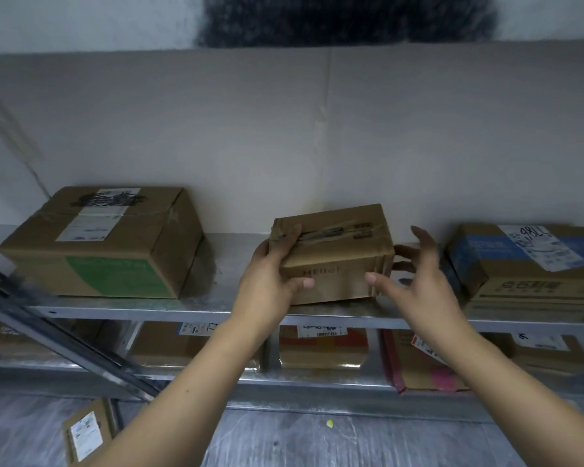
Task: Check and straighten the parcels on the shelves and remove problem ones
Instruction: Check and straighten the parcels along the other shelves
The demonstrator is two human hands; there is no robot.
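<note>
A small brown parcel marked "Hello" sits tilted on the upper metal shelf, its tape wrinkled. My left hand grips its left end, fingers over the top and thumb on the front face. My right hand is spread at the parcel's right end, thumb near the front corner, fingers straight and just off the side. A large brown parcel with a green patch lies to the left. A brown parcel with a blue band and a white label lies to the right.
Below the upper shelf, a lower shelf holds several parcels, among them a red-marked box and a pink-edged one. A dark metal upright slants across the left. Another labelled parcel stands low at the left.
</note>
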